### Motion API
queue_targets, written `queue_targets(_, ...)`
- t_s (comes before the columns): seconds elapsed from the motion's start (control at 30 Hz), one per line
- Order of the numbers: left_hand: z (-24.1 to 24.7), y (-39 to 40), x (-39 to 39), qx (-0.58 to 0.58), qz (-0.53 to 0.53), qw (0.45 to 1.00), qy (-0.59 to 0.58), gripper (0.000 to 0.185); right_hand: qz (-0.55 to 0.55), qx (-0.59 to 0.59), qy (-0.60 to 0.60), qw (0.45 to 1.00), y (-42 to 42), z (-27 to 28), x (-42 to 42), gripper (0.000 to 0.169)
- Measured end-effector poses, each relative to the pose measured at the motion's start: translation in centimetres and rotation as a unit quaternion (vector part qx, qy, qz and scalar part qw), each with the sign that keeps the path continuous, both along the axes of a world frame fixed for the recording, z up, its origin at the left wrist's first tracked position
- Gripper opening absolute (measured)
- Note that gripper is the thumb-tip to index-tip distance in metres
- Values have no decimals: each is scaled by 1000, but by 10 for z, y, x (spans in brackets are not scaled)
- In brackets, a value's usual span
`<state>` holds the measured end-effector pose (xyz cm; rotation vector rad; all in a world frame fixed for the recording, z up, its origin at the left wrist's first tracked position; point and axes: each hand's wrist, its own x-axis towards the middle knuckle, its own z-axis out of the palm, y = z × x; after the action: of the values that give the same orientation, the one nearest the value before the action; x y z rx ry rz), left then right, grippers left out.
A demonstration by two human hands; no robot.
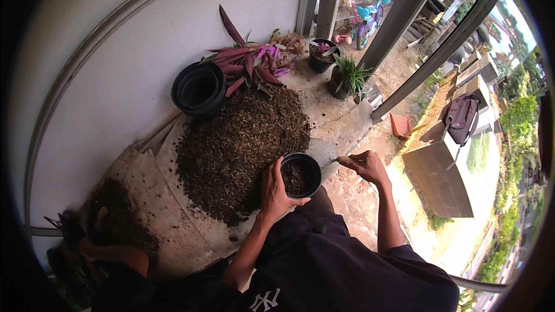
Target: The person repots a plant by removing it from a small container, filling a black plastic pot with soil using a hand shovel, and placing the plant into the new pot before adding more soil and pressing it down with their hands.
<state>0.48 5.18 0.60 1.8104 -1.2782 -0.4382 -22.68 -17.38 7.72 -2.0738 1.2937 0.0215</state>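
A small black plastic plant pot (319, 176) is gripped at its rim and side by my left hand (276, 188). Dark, coarse potting mix (295, 179) lies inside it. My right hand (367, 168) grasps the handle of a trowel (321, 151), whose grey metal blade reaches toward the right edge of a large heap of potting mix (243, 147). The heap, speckled with light husk-like bits, spreads over the pale work surface just beyond the pot.
Stacked black pots (198, 88) stand behind the heap beside uprooted purple-leaved plants (247, 63). Two potted plants, one purple (323, 55) and one green (344, 79), sit at the back right. A co-worker's arm (115, 255) is at lower left. Metal posts (396, 21) rise at right.
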Motion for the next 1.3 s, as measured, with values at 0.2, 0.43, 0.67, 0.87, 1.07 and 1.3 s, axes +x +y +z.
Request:
queue_targets(0.2,2,0,0,4,0,1000,-2,145,3,5,-36,999,2,-12,9,56)
queue_targets(0.43,-1,-1,-1,0,-3,1000,9,146,-27,11,-57,998,-7,-13,-23,60)
queue_targets(0.67,-3,-1,-1,-12,-4,1000,6,146,-13,-1,-27,1000,-13,45,-48,57)
queue_targets(0.87,-4,1,-2,-5,0,1000,18,145,30,12,-68,997,-2,97,-50,49)
queue_targets(1.07,-3,3,-1,-4,7,1000,11,146,105,-5,-4,994,16,130,-18,30)
queue_targets(1.3,2,-1,-2,20,0,1000,21,147,167,-98,147,970,23,150,19,34)
